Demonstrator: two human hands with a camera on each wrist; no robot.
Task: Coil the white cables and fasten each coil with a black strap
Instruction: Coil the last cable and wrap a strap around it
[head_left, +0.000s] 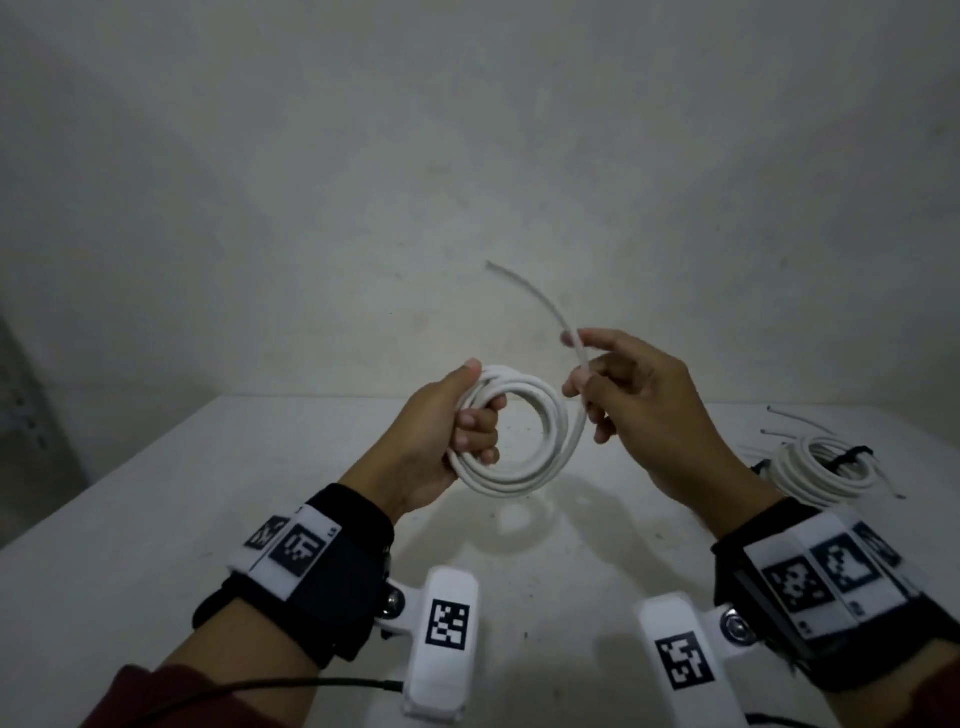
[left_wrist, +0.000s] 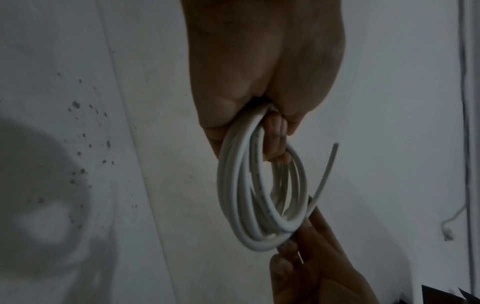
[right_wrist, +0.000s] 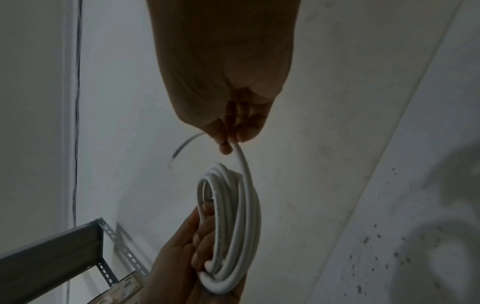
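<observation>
With the left hand (head_left: 441, 426) gripping the white coil (head_left: 524, 436) and the right hand (head_left: 639, 400) pinching its free tail (head_left: 540, 299), any slackened grip could let the loops spring apart.

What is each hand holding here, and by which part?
Left hand grips the white cable coil by its left side; right hand pinches the cable's loose tail near the coil.

left hand (head_left: 441, 431) grips white coil (head_left: 519, 436) | right hand (head_left: 639, 410) pinches its tail

sleeves (head_left: 156, 691): dark red | wrist bands (head_left: 332, 571): black, white panels, square coded markers | wrist cameras (head_left: 447, 644): white housings, markers, metal screws | black cable (head_left: 291, 685) at left unit
</observation>
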